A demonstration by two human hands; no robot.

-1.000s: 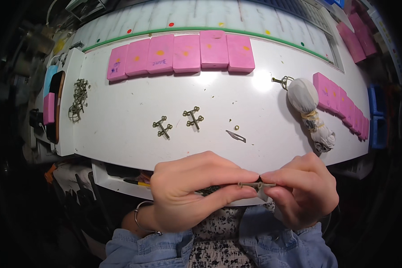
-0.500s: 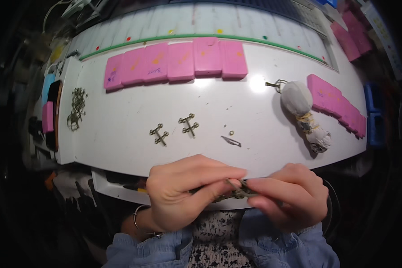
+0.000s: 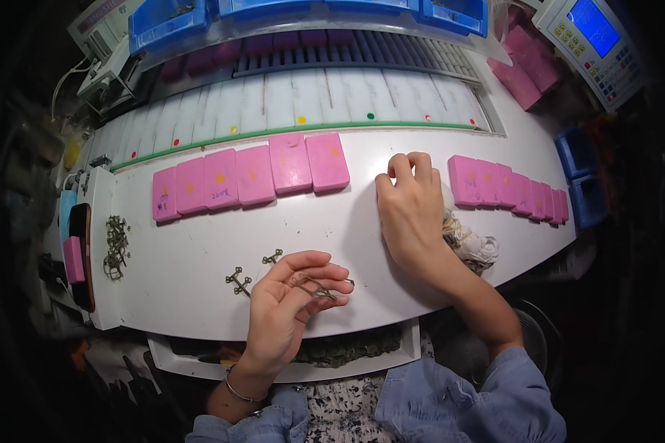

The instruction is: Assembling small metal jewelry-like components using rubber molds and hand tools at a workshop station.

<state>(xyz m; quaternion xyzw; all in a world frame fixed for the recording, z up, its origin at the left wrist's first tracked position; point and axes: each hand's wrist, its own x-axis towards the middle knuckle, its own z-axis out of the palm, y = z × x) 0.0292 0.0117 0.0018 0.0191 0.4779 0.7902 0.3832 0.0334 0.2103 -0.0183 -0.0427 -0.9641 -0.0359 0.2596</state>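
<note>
My left hand is raised over the front of the white table, fingers curled round thin bronze-coloured metal pieces. To its left lie two small bronze metal pieces with ringed ends, one in full view and the other just behind my fingers. A dark pointed bit shows past the fingertips, its rest hidden. My right hand reaches across the table, fingers bent downward beside a white wrapped bundle tied with yellowish bands. It covers the bundle's round end, and its fingertips are hidden.
Pink blocks stand in a row at the back left and another at the right. A heap of bronze pieces lies far left. Below the edge, an open drawer holds many more. Blue bins flank the right side.
My hands were together at the table's front edge, both on the metal pieces. They have parted; my right hand has moved forward to the bundle, while my left keeps the pieces. The view has tilted up.
</note>
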